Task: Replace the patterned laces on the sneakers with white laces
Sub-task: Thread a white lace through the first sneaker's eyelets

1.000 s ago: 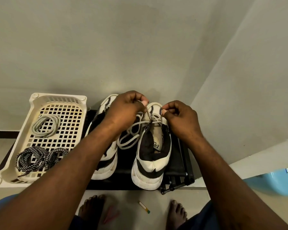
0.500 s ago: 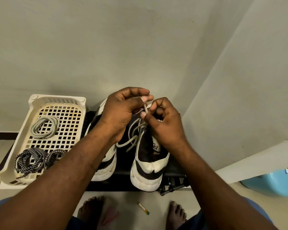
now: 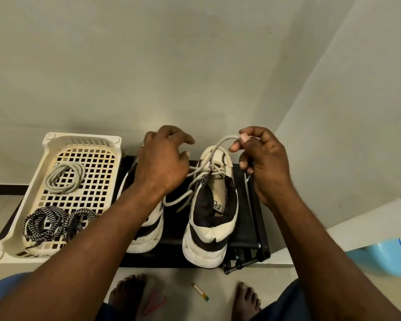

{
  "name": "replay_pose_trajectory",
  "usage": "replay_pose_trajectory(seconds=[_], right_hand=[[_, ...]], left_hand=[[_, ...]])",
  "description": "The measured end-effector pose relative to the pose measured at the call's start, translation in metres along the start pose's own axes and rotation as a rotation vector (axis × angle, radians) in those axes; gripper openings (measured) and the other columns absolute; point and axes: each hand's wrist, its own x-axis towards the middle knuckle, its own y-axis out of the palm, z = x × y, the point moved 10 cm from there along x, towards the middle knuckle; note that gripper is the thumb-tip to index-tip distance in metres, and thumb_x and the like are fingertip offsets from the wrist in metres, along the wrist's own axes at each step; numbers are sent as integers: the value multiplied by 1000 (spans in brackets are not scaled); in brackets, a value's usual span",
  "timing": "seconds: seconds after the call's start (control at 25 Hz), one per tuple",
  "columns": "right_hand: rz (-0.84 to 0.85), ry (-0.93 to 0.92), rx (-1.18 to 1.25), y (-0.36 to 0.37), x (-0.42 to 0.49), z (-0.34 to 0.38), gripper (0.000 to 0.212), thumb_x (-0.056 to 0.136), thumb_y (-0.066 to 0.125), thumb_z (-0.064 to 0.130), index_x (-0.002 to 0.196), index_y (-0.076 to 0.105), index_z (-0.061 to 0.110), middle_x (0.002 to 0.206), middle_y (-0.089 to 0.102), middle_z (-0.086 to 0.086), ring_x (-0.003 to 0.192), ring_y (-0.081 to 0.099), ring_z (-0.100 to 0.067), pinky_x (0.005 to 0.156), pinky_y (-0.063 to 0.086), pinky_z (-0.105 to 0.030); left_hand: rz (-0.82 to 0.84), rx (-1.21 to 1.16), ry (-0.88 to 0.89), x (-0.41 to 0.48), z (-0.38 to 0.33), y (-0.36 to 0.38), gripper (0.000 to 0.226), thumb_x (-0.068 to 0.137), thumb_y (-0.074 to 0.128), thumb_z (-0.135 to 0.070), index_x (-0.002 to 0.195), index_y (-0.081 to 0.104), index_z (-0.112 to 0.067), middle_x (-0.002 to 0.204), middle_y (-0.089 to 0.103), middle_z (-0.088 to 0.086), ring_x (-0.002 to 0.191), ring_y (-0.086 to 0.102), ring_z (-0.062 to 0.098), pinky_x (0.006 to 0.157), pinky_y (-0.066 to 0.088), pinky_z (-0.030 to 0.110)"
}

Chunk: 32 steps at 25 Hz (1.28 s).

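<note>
Two white-and-black sneakers stand heel-toward-me on a black rack (image 3: 249, 228). The right sneaker (image 3: 208, 218) has a white lace (image 3: 203, 174) threaded through its front eyelets. My right hand (image 3: 264, 165) pinches one end of that lace and holds it up above the toe. My left hand (image 3: 164, 163) hovers over the left sneaker (image 3: 146, 235), which my forearm mostly hides. Another strand of the lace runs under this hand, and its grip is hidden. Loose lace loops hang between the shoes.
A cream plastic basket (image 3: 83, 144) at the left holds a coiled white lace (image 3: 65, 179) and two black-and-white patterned laces (image 3: 53, 222). Walls close in behind and to the right. A blue tub (image 3: 384, 260) sits at the lower right. My bare feet and small scraps are on the floor.
My hands have moved apart. The right hand pulled the lace end up and to the right; the left hand dropped lower and to the left, over the left sneaker.
</note>
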Motion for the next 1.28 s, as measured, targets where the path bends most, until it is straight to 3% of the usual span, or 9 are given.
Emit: replay_pose_trajectory(seconds=[0.12,0.24,0.4,0.52,0.64,0.88,1.0,1.12,1.28], right_hand=[[38,-38,-197,20,-8,-4,12,96,73,12,97,67,2,76,74,-6,54,60,-2,54,46,-16],[75,-25,-207,25,-7,-9,11,99,69,13,101,75,3,84,78,-5,66,67,-3,61,51,-17],[-28,-4,-304,-1,3,-11,6,97,72,15,100,77,12,86,79,-1,75,71,-7,67,54,-25],[-77,30,-336,-15,5,-15,8,98,70,15,100,78,18,89,80,1,78,72,-8,69,54,-22],[102,37,-336,8,1,-20,14,100,66,8,106,76,17,91,80,0,75,72,-9,71,55,-20],[-49,-72,-633,-3,-1,-10,15,84,85,35,90,73,29,78,74,9,73,70,-5,70,57,-25],[137,83,-923,-3,-7,-29,25,82,82,53,95,73,33,82,72,13,77,67,-2,69,52,-24],[202,136,-1009,-4,-13,-42,12,89,77,37,94,79,26,82,72,12,78,68,-8,70,54,-28],[33,359,-691,-28,-14,-59,21,93,65,8,84,81,17,87,78,-2,84,76,-22,75,66,-42]], left_hand=[[212,-484,68,-6,-33,20,40,97,70,-23,133,65,-41,120,71,-19,114,65,3,101,54,39],[169,-356,115,-11,-41,22,27,98,70,-32,125,71,-36,89,76,-15,84,70,1,82,58,35],[84,-137,48,-1,-19,14,15,103,62,-33,108,76,-32,76,73,-19,67,62,-6,64,44,22],[80,18,53,-2,-15,15,18,102,61,-33,113,75,-31,92,78,-10,86,70,11,77,53,31],[93,-213,88,-7,-27,17,32,96,70,-40,128,70,-35,112,76,-12,103,69,6,92,56,33],[50,-124,57,-8,-32,29,14,96,71,-35,105,79,-30,92,78,-9,85,71,8,80,56,28],[82,-46,26,-9,-30,41,15,95,67,-33,105,78,-28,104,76,-5,94,69,15,81,50,26],[118,-17,17,-8,-34,52,19,97,65,-32,110,78,-27,111,76,-1,95,69,18,80,48,26],[168,14,11,-13,-41,62,23,96,65,-37,114,78,-30,99,79,0,83,70,19,78,56,31]])
